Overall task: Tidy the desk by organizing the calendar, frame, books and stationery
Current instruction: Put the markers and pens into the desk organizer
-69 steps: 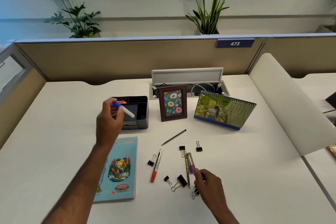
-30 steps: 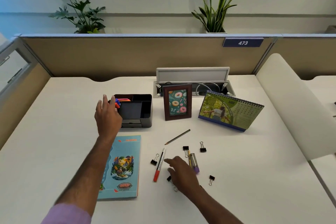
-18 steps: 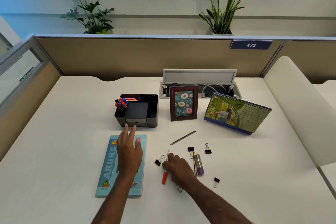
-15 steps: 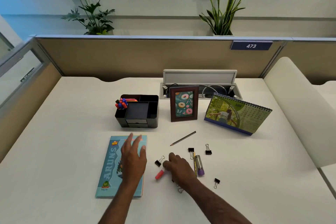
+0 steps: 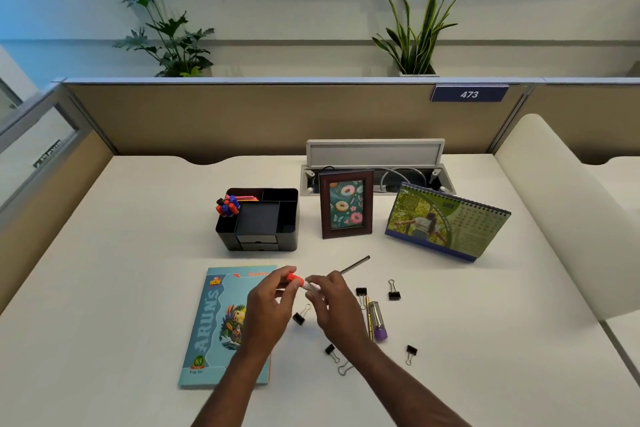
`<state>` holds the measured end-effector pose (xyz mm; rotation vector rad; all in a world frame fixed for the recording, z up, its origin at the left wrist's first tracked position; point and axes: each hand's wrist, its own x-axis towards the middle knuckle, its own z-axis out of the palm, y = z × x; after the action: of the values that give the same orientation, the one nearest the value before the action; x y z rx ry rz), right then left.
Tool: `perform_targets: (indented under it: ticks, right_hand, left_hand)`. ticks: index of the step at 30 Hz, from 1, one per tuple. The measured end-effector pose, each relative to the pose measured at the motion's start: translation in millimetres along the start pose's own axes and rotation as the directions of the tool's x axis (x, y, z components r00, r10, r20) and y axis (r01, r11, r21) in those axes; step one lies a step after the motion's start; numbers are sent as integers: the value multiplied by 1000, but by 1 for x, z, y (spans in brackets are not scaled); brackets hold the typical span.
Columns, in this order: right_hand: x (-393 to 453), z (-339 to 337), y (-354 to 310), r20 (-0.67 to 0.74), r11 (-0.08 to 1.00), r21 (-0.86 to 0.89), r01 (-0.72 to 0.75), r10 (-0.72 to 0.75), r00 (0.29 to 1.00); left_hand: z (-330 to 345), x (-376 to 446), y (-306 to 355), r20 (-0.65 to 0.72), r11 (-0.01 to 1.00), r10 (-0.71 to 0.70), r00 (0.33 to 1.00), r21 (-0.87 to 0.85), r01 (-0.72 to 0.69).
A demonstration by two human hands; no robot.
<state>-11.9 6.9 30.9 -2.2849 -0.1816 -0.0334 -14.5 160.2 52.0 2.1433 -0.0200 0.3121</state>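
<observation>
Both hands meet above the desk on a red-capped white marker (image 5: 300,282): my left hand (image 5: 269,308) pinches the red cap end, my right hand (image 5: 334,305) the white barrel. Beneath my left hand lies a blue notebook (image 5: 214,322). A black desk organizer (image 5: 259,218) behind it holds several markers in its left slot. A brown photo frame (image 5: 346,203) and a green desk calendar (image 5: 446,222) stand upright further back. A pencil (image 5: 356,263), a purple-capped marker (image 5: 377,321), a yellow pen (image 5: 369,314) and several black binder clips (image 5: 394,290) lie loose.
An open cable tray (image 5: 375,163) with its lid raised sits behind the frame. A beige partition (image 5: 263,118) closes the desk's far side, with a plant (image 5: 420,21) above it. A cream curved divider (image 5: 561,211) bounds the right side.
My left hand dropped a blue marker into the organizer and came back over the notebook. My right hand picked the red-capped marker off the desk; both hands now hold it.
</observation>
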Motion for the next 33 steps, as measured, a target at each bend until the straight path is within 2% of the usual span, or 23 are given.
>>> perform_targets:
  ticks: [3,7,10,13,18,33]
  right_hand:
    - [-5,-3,4,-20,1000,-3,3,-3,1000]
    - [-27,-7,25,-37,1000,13,-4,4,999]
    - [-49,-8,47,-33,999,-18,-48,48,998]
    - [-69,-9,65,-20,992,-41,-119,118,993]
    - [-89,-13,83,-25,984,-22,-177,176,984]
    - [-97,-16,87,-28,979,-22,-205,204,979]
  left_hand:
    - [-13,21,4,-57,1000,28,998,4,-28]
    - [-52,70,8,-221,998,65,973,17,-62]
    - [-82,108,4,-341,988,142,929,99,-115]
    - [-102,142,-5,-388,972,198,900,197,-129]
    - [-116,181,-13,-402,939,238,884,328,-104]
    - [-102,207,-43,-265,885,133,955,466,6]
